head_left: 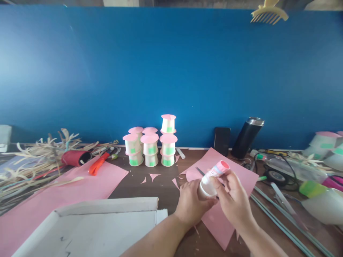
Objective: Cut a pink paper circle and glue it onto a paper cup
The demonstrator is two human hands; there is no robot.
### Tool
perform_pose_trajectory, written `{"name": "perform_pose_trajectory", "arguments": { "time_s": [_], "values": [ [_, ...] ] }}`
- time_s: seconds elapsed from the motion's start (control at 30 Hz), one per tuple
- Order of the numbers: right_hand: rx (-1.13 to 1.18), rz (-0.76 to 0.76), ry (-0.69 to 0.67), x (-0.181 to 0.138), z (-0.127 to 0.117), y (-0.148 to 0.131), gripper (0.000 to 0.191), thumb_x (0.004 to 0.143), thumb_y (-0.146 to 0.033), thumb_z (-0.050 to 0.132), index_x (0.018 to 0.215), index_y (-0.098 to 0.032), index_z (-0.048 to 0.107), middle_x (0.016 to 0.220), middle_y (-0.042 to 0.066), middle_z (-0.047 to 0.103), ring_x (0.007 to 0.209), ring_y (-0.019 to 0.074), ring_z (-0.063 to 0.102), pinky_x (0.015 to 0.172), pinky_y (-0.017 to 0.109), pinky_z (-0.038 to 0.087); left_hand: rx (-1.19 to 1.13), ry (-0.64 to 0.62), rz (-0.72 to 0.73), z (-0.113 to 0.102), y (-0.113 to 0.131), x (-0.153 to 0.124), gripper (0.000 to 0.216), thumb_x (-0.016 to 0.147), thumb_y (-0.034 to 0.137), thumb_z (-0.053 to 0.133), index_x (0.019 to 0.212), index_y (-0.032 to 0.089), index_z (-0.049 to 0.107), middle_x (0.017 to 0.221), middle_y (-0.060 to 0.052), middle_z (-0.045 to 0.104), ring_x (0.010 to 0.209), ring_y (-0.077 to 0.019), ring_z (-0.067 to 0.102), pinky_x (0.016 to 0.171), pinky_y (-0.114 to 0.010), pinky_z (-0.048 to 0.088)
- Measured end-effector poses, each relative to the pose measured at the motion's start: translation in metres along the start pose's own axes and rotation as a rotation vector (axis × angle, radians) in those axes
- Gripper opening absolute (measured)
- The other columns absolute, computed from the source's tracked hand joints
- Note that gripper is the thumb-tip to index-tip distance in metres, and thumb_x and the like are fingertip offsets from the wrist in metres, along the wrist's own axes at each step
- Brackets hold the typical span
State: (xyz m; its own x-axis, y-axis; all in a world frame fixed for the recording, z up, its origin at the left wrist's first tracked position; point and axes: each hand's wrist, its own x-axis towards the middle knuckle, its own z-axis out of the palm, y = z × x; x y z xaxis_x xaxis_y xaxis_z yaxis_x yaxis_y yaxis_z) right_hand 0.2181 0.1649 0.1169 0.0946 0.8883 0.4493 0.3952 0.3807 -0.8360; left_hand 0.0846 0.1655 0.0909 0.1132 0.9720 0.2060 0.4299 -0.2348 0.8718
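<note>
My left hand point(190, 201) is wrapped round a white paper cup point(208, 189), held tilted above the desk. In my right hand point(234, 194) is a glue stick point(216, 172) with a pink-red end; its lower end meets the cup's rim area, though fingers hide part of the contact. Beneath both hands lies a sheet of pink paper point(229, 164), with the dark tip of a pointed tool point(199, 171) showing on it. Further back stand stacked paper cups point(150, 149) with pink paper discs and green patches.
An open white cardboard box point(107, 228) sits front left, beside pink paper point(107, 182), an orange cutter point(98, 164) and a heap of pale strips point(53, 146). A black flask point(246, 139) leans by a phone point(222, 141). Blue-grey rods point(281, 221) lie right.
</note>
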Motion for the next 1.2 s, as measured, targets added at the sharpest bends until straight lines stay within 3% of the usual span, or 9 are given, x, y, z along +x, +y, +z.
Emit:
{"name": "perform_pose_trajectory", "arguments": {
  "time_s": [0.27,0.57,0.93,1.2],
  "values": [
    [-0.033,0.006,-0.081,-0.004,0.003,-0.001,0.025,0.087,-0.042,0.057,0.106,-0.027,0.051,0.100,0.003,0.063,0.096,0.0245,0.061,0.081,0.036,0.048,0.013,0.000,0.009,0.001,-0.002,0.001,0.033,0.065,0.036,0.072,0.093,0.022,0.062,0.092,-0.003,0.067,0.088,-0.0244,0.058,0.081,-0.037,0.042],
    [-0.055,-0.018,0.130,0.008,-0.003,-0.004,0.025,0.085,-0.044,0.059,0.100,-0.024,0.055,0.095,0.004,0.064,0.091,0.0235,0.061,0.076,0.034,0.048,-0.003,0.008,-0.009,0.003,-0.001,-0.002,0.044,0.061,0.035,0.076,0.101,0.023,0.063,0.100,-0.003,0.067,0.094,-0.0257,0.057,0.083,-0.037,0.042],
    [-0.177,0.003,0.027,0.009,0.000,-0.005,0.022,0.087,-0.043,0.056,0.102,-0.028,0.056,0.095,0.000,0.065,0.090,0.0216,0.062,0.076,0.032,0.046,0.029,0.019,-0.030,0.001,0.004,-0.003,0.038,0.063,0.034,0.073,0.096,0.021,0.062,0.096,-0.004,0.066,0.091,-0.0254,0.056,0.081,-0.037,0.042],
    [-0.052,-0.021,0.161,0.009,-0.016,-0.012,0.024,0.086,-0.045,0.057,0.101,-0.026,0.057,0.094,0.002,0.066,0.089,0.0213,0.062,0.079,0.032,0.046,-0.007,0.034,-0.063,0.000,0.002,-0.001,0.042,0.062,0.031,0.074,0.102,0.023,0.062,0.099,-0.004,0.064,0.093,-0.0242,0.054,0.081,-0.035,0.041]
  ]
}}
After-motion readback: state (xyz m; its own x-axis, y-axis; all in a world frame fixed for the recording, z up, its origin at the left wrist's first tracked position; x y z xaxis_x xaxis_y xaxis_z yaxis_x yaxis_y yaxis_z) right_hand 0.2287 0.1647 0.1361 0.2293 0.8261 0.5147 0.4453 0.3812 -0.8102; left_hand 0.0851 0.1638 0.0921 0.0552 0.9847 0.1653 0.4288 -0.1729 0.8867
